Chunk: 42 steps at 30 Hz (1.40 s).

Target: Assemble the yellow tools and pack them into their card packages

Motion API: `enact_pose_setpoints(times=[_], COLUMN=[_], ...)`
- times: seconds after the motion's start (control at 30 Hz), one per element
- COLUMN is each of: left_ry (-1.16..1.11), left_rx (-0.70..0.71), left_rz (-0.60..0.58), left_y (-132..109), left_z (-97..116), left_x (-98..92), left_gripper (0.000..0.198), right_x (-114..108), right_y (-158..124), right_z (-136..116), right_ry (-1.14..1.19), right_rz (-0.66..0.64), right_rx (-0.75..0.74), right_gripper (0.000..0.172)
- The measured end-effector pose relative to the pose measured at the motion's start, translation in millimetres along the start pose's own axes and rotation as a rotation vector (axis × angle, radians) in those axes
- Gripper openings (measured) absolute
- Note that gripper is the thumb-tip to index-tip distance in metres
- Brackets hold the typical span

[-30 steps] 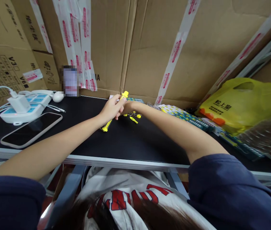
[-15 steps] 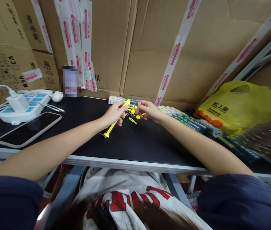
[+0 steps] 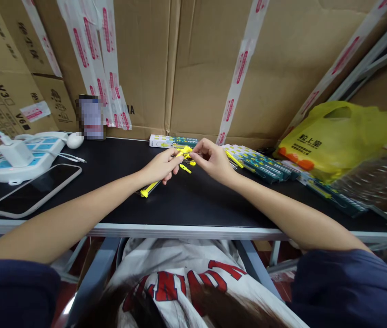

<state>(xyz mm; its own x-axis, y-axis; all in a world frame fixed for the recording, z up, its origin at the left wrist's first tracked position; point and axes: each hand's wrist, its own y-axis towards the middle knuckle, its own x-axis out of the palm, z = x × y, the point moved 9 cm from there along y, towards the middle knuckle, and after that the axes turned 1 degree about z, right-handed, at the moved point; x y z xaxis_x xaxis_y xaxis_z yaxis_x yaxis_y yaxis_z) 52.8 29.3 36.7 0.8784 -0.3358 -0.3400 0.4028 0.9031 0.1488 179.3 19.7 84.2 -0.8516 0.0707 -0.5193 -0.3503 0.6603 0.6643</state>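
Note:
My left hand [image 3: 162, 167] is closed around a slim yellow plastic rod-like frame [image 3: 150, 188], which slants with its lower end toward me. The rod's upper end sticks out past my thumb. Against that end, the fingertips of my right hand [image 3: 214, 160] are pinched on a thin wire-like piece, too small to make out well. Just below the fingertips, a small flat yellow piece [image 3: 185, 169] and a round yellow piece [image 3: 193, 163] lie on the black tabletop [image 3: 193, 205]. Other yellow parts behind are partly hidden by my hands.
Printed boxes [image 3: 261, 164] lie at right, with another box [image 3: 167, 141] at the back. Beside the right-hand boxes is a yellow strip [image 3: 234, 159]. A yellow bag [image 3: 337, 136] stands far right. Left are a phone [image 3: 36, 189] and a power strip [image 3: 43, 152].
My right hand has come in against the rod's upper end, and the two hands are closer together. The view has turned slightly right.

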Motion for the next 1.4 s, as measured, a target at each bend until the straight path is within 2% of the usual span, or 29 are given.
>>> enact_pose_setpoints(times=[0.2, 0.47, 0.83, 0.93, 1.03, 1.17, 1.23, 1.4], left_ry=[0.022, 0.107, 0.028, 0.019, -0.001, -0.045, -0.081, -0.206], left_rx=[-0.02, 0.025, -0.038, 0.009, 0.064, 0.098, 0.096, 0.03], left_rz=[-0.023, -0.033, -0.032, -0.011, 0.017, 0.035, 0.03, 0.005], left_y=[-3, -8, -3, -5, -7, -7, -6, -6], left_z=[0, 5, -3, 6, 17, 22, 21, 15], left_x=[3.5, 5.5, 6.5, 4.7, 2.7, 2.3, 3.8, 8.4], left_gripper=[0.011, 0.013, 0.025, 0.025, 0.023, 0.022, 0.022, 0.024], right_x=[1, 3, 6, 6, 12, 36, 43, 41], right_y=[-3, -4, -2, -2, -5, -15, -17, -13], right_z=[-6, -7, -15, -13, -3, 5, 2, -1], right_ry=[-0.058, -0.069, -0.127, -0.005, 0.251, 0.553, 0.594, 0.616], right_rz=[0.024, 0.011, -0.01, 0.018, 0.04, -0.053, -0.099, -0.093], right_rx=[0.011, 0.055, 0.041, 0.062, 0.199, 0.383, 0.372, 0.31], right_gripper=[0.019, 0.02, 0.019, 0.023, 0.037, 0.05, 0.053, 0.056])
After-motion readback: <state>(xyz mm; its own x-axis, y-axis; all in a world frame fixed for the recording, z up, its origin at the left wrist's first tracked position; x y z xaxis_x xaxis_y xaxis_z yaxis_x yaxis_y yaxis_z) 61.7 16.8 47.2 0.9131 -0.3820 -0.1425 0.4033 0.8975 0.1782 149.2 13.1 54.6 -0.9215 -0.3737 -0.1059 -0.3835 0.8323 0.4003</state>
